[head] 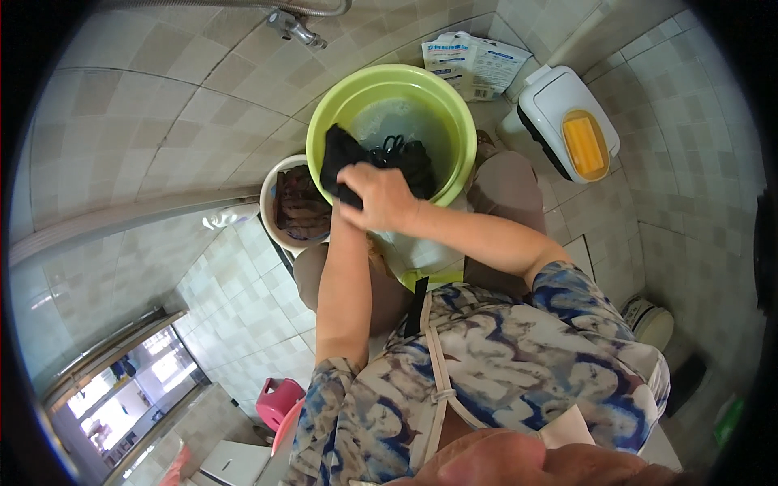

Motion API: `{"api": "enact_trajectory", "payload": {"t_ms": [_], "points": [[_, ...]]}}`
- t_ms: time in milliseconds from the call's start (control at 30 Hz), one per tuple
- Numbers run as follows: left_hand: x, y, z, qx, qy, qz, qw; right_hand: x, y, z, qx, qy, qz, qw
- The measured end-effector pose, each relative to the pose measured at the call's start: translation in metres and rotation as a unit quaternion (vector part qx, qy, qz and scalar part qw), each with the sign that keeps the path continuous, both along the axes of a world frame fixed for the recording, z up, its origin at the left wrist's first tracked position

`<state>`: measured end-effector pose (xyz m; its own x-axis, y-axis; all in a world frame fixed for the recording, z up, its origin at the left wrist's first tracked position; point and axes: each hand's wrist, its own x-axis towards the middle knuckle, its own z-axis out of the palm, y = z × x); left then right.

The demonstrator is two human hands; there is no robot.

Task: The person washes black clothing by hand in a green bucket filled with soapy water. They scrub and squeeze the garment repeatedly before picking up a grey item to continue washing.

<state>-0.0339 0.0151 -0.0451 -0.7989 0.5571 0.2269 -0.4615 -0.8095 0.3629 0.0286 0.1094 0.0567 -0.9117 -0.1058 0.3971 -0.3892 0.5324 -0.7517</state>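
Observation:
In the head view, a dark wet garment (341,161) rises over the near left rim of a lime-green basin (467,130). My right hand (382,195) has its fingers bent around the near end of the cloth. The same black cloth covers my left hand, so its fingers are hidden; only the forearm (343,273) shows. More black fabric (416,167), with thin loops, lies partly in the cloudy, sudsy water (395,118). To the left, a white tub (267,212) holds crumpled dark brown clothes (301,209).
Behind the basin, printed plastic packets (477,64) lean against the tiled wall. A white lidded bin (556,97) at right carries a yellow bar (585,144) in an oval dish. Above hangs a metal tap (298,29). A pink plastic stool (278,402) stands at lower left.

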Motion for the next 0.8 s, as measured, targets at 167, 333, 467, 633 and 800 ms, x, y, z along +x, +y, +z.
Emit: {"api": "enact_trajectory", "payload": {"t_ms": [167,333,467,633,800], "points": [[0.01,0.038,0.052,-0.307,-0.322,0.059,0.894,-0.049,0.04,-0.026,0.07,-0.08,-0.149,0.983],[0.011,0.027,0.066,-0.335,-0.319,0.077,0.883,-0.063,0.047,-0.02,0.002,-0.099,-0.139,0.985],[0.004,0.005,0.04,-0.276,-0.286,0.152,0.905,-0.03,0.033,0.003,-0.044,-0.068,0.075,0.994],[-0.002,-0.023,0.014,-0.345,-0.209,0.136,0.905,0.016,0.006,0.017,-0.02,0.05,0.116,0.992],[0.007,0.032,0.057,-0.286,-0.335,0.068,0.895,-0.062,0.04,-0.015,0.02,-0.07,-0.152,0.986]]}}
